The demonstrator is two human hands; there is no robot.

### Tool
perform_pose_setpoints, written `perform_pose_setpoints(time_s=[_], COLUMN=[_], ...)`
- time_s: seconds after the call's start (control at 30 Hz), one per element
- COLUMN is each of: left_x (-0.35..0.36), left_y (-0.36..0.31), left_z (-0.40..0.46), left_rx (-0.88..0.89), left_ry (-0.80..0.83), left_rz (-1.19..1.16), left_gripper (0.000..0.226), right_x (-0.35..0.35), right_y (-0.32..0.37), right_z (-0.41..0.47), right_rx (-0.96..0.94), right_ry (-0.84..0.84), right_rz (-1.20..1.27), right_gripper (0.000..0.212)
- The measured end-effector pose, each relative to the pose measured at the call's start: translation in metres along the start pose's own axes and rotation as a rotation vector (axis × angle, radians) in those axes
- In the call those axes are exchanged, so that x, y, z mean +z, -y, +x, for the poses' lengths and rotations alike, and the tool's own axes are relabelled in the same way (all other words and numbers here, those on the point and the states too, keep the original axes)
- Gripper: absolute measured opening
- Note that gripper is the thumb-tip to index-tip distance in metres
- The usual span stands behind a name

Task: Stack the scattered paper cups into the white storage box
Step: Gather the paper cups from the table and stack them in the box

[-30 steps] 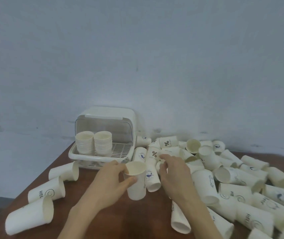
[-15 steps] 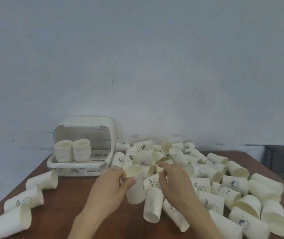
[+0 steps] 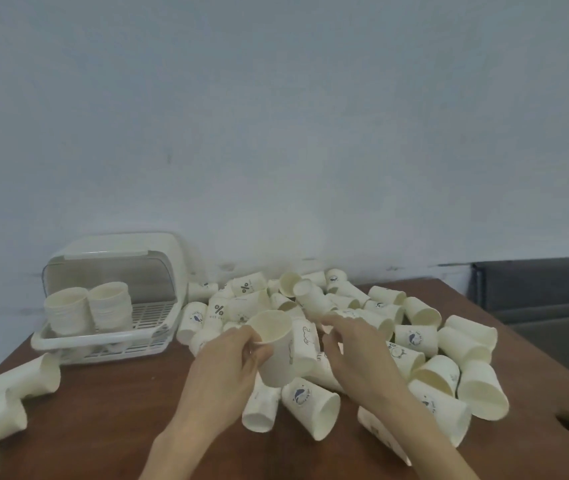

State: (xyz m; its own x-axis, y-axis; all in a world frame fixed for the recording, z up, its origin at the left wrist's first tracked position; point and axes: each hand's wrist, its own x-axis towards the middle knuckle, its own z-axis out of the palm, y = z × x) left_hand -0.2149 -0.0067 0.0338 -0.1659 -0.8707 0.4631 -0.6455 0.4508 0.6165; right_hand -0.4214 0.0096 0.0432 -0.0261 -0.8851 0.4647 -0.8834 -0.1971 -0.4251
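A pale grey-blue wall point(image 3: 276, 116) is filling the far view; a brown wooden table point(image 3: 103, 410) is spreading near; dark furniture point(image 3: 535, 289) is standing far right.

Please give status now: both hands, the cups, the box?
Left hand grips upright cup. Right hand open over cup pile. Storage box open, two stacks inside. Path clear.

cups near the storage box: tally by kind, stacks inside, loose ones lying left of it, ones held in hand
stacks in the storage box: 2
loose cups left of it: 3
cup in left hand: 1
total: 6
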Motion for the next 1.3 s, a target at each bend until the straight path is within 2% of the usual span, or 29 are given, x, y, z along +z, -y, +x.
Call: perform_pose_setpoints(time_s=[0.37, 0.77, 1.0, 1.17, 1.3], left_x=[0.062, 0.127, 0.176, 0.205, 0.221], left_y=[-0.048, -0.102, -0.146, -0.17, -0.183], left_z=[0.003, 0.004, 0.003, 0.0, 0.0], left_rx=[0.074, 0.036, 0.065, 0.054, 0.048], left_ry=[0.02, 0.047, 0.072, 0.07, 0.082], left_rz=[-0.072, -0.092, -0.077, -0.124, -0.105], left_gripper=[0.021, 0.021, 0.021, 0.021, 0.023], right_x=[-0.028, -0.073, -0.095, -0.101, -0.096], right_y=[-0.065, -0.149, -0.22, -0.273, -0.307], right_z=[-0.02, -0.03, -0.041, -0.031, -0.006], right_rx=[0.14, 0.238, 0.404, 0.562, 0.705], right_ry=[0.0, 0.002, -0.011, -0.031, -0.08], right_rz=[0.01, -0.004, -0.02, -0.019, 0.015], right_gripper=[0.034, 0.03, 0.031, 0.022, 0.028])
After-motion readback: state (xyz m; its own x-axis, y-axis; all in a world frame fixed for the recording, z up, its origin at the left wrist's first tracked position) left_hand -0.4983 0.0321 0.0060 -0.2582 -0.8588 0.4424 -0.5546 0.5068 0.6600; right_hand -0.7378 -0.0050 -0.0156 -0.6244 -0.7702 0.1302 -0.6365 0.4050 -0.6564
